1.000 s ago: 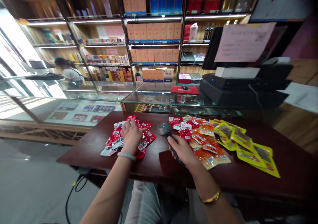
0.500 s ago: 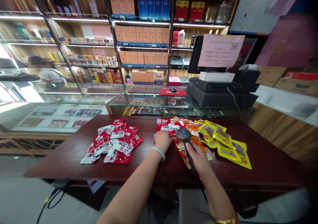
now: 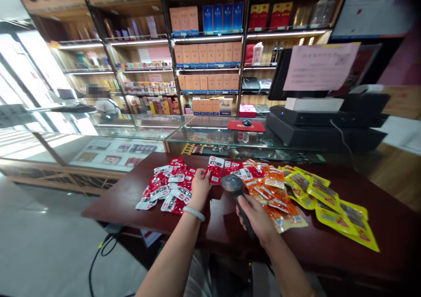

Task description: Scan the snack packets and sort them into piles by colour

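Note:
My left hand (image 3: 200,186) is closed on one red snack packet (image 3: 215,170) and holds it upright above the dark wooden table (image 3: 217,227). Just right of it, my right hand (image 3: 256,216) grips a black handheld barcode scanner (image 3: 234,187) whose head points towards the packet. A pile of red packets (image 3: 167,186) lies left of my left hand. A mixed heap of red and orange packets (image 3: 266,187) lies right of the scanner, with yellow packets (image 3: 329,200) beyond it.
A glass display counter (image 3: 184,132) runs behind the table, with a black till and its screen (image 3: 322,112) on the right. Shelves of boxed goods (image 3: 210,55) fill the back wall. A person (image 3: 105,104) sits at far left. A cable (image 3: 98,253) hangs below the table's left end.
My left hand went from the left red pile to the middle heap, then lifted one red packet in front of the scanner. The scanner stayed in my right hand.

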`<state>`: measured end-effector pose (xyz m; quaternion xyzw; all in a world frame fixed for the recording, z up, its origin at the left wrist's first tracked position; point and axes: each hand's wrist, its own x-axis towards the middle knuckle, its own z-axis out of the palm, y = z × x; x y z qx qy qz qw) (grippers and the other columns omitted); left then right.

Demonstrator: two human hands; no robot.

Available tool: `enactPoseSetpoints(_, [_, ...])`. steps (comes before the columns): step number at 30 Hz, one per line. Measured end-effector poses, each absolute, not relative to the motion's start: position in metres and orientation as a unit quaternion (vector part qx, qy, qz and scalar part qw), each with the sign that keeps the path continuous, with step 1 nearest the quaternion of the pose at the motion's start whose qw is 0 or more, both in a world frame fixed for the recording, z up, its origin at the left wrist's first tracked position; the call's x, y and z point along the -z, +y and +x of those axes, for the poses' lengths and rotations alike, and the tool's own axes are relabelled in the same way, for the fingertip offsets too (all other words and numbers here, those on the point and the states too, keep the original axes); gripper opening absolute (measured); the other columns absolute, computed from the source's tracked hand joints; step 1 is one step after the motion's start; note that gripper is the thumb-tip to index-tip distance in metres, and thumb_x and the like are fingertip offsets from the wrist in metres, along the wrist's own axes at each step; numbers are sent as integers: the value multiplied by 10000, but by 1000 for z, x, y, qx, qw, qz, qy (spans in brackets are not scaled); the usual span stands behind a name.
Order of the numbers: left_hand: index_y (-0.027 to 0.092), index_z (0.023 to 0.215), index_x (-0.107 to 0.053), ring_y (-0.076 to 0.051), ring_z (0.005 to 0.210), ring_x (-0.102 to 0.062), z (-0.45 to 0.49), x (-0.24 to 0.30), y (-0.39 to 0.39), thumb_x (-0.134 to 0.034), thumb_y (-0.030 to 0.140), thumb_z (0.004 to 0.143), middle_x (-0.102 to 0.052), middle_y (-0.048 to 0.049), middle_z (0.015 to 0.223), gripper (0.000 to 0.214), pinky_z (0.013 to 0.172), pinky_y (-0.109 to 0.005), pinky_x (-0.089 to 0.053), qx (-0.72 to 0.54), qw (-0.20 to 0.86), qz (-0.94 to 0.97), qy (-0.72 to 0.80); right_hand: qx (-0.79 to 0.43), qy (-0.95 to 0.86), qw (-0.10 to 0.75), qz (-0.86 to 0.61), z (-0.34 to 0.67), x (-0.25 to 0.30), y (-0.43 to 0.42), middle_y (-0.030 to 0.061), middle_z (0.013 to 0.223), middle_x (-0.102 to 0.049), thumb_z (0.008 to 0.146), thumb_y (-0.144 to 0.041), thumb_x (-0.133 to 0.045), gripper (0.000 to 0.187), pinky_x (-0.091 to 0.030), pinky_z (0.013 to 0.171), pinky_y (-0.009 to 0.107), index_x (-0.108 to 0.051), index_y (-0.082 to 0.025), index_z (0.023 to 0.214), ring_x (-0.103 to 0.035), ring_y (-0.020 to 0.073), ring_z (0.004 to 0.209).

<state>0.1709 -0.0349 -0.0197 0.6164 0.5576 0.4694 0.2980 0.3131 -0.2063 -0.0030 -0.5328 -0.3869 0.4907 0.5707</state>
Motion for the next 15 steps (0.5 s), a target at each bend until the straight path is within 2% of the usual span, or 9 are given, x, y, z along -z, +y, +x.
enactPoseSetpoints(6, [205, 869, -538, -144, 731, -600, 120, 27, -25, -508, 215, 824, -626, -4, 803, 55, 688, -254, -460, -508, 252, 599, 566, -512, -462, 515, -508, 270, -1, -180, -52, 587, -527, 846, -652, -555, 451, -356, 362, 184, -539, -206, 777, -463, 83, 409])
enactPoseSetpoints(11, [207, 959, -576, -167, 714, -618, 91, 16, -15, -521, 385, 877, -655, -18, 799, 204, 670, -270, -454, -465, 225, 581, 630, -509, -483, 504, -504, 254, -4, -159, -53, 581, -521, 856, -638, -545, 433, -356, 363, 189, -533, -210, 789, -466, 87, 405])
enactPoseSetpoints(15, [217, 1041, -589, -243, 902, -649, 62, 1, -1, -485, 418, 904, -687, -76, 948, 265, 785, -339, -458, -395, 136, 578, 701, -490, -505, 489, -515, 259, -13, -146, -66, 521, -484, 861, -642, -525, 424, -375, 365, 205, -527, -226, 784, -458, 101, 382])
